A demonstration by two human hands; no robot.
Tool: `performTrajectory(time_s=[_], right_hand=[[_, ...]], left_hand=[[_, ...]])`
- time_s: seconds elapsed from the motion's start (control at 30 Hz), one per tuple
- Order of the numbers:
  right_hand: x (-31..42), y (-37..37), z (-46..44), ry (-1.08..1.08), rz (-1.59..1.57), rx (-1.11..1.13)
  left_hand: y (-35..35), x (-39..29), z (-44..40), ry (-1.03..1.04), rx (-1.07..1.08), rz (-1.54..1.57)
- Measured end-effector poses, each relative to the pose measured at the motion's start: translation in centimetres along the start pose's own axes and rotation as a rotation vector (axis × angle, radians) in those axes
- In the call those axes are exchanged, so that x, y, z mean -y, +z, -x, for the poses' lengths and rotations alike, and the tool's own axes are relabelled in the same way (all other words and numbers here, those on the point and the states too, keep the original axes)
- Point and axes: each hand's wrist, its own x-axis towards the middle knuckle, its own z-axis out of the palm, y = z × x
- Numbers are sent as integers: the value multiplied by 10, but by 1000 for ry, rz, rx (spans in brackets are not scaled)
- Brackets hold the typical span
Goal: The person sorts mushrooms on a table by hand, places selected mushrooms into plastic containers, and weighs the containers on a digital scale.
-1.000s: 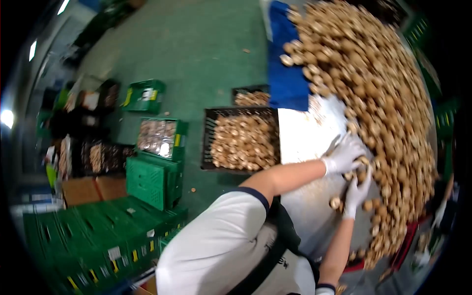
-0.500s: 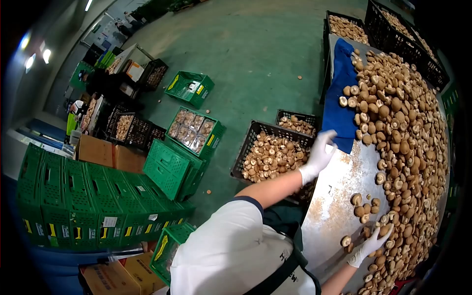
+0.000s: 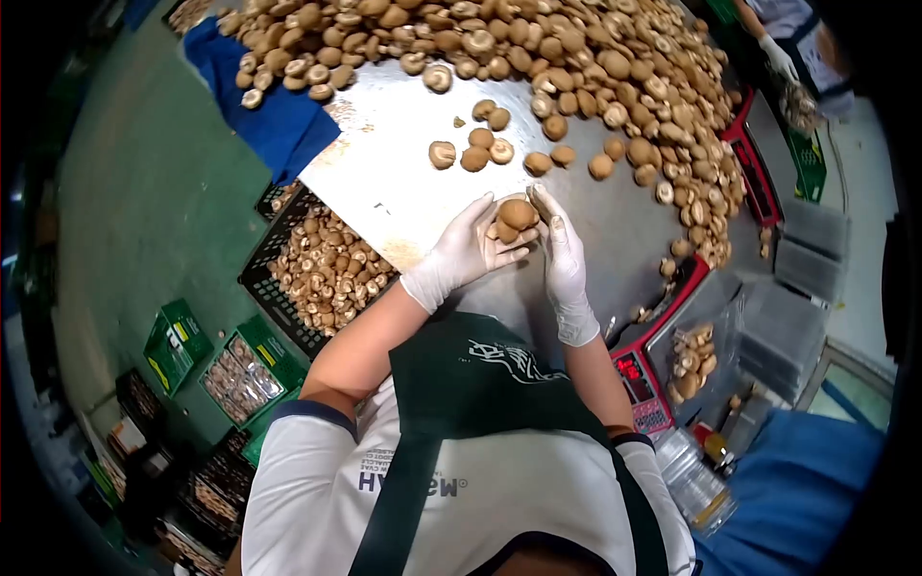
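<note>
White gloves cover both of my hands, which meet over the metal table [image 3: 384,202] in front of my chest. My left hand [image 3: 466,252] is cupped, palm up, around a few brown mushrooms [image 3: 517,215]. At their right side is my right hand [image 3: 564,257], its fingers bent inward against the mushrooms. Several loose mushrooms [image 3: 474,158] lie just beyond my hands, and a large heap of mushrooms [image 3: 615,67] spreads across the far side of the table.
A blue cloth [image 3: 279,123] hangs over the left edge, above a black crate of mushrooms [image 3: 252,274]. To the right are a red scale [image 3: 632,376], a bag of mushrooms [image 3: 693,360] and clear plastic trays [image 3: 783,326]. A co-worker's gloved hand [image 3: 778,58] shows at top right.
The view has swung right toward the scales. My left hand has come from the blue cloth to the middle of the table, and both hands now meet around mushrooms.
</note>
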Motion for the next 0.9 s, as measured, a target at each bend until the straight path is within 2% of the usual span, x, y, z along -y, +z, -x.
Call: performTrajectory(time_s=[0.23, 0.3, 0.33, 0.4, 0.53, 0.6, 0.67, 0.73, 0.8, 0.83, 0.9], right_hand=[[-6, -22, 16, 126, -125, -105], [-8, -30, 19, 138, -121, -142], [-9, -35, 19, 126, -27, -200], [-13, -48, 17, 105, 163, -315], [-22, -89, -12, 77, 189, -649], [-36, -118, -43, 29, 244, -720], [-41, -130, -77, -36, 356, -715], [-50, -131, -107, -17, 661, -631], [-69, -115, -125, -129, 936, -541], [-58, -93, -123, -157, 907, -479], [-49, -63, -113, -233, 937, -394]], left_hand=[[-11, 7, -5, -136, 172, 23], [-13, 5, -5, -119, 266, 72], [-12, 3, -5, -108, 313, 96], [-11, -1, -3, -90, 270, 60], [-19, -10, -4, -30, 273, 4], [-26, -13, -4, 23, 230, -100], [-27, -17, 0, 74, 210, -223], [-30, -20, 4, 119, 184, -331], [-33, -21, 7, 133, 148, -331], [-35, -21, 9, 140, 130, -330], [-47, -25, 7, 80, 129, -125]])
